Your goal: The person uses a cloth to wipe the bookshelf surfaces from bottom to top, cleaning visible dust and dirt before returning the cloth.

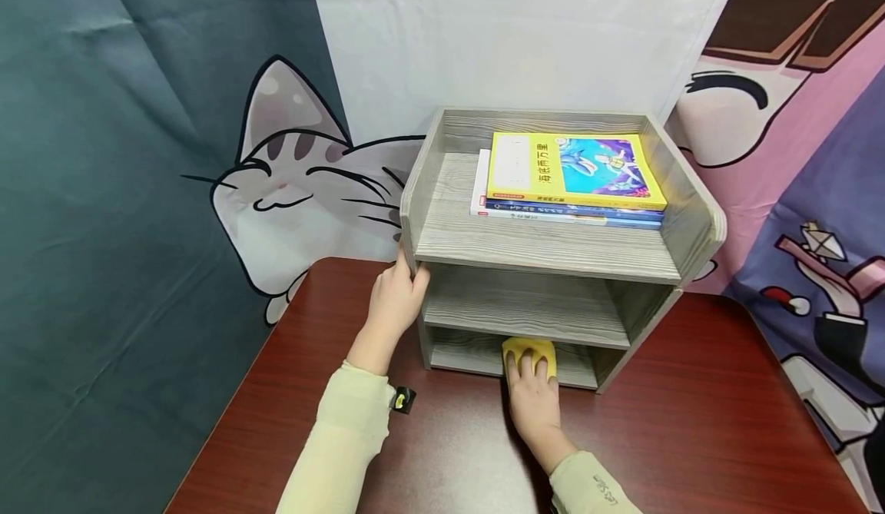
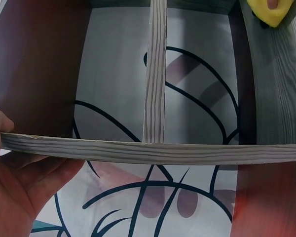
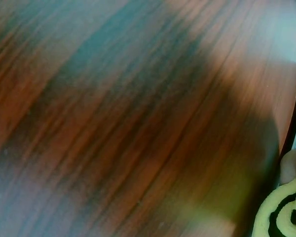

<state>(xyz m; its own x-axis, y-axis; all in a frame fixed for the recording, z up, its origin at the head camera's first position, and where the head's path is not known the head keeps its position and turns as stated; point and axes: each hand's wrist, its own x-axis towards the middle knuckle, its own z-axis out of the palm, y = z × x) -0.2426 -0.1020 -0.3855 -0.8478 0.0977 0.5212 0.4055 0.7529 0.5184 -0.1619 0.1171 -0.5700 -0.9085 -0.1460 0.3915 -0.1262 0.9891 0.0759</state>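
Observation:
A grey wood-grain desk shelf stands on the table. My left hand grips the front edge of its left side panel, the thumb on one face and the fingers on the other. Down at the bottom board, my right hand holds a folded yellow cloth, fingers spread across its top. Part of that cloth also shows in the left wrist view's upper corner. Its layered, rolled edge appears in the right wrist view beside a fingertip.
A small stack of books, a yellow one uppermost, lies on the shelf's top level. The reddish-brown table extends on both sides. Behind hang printed cloths with a cartoon cat. A small black device sits at the left cuff.

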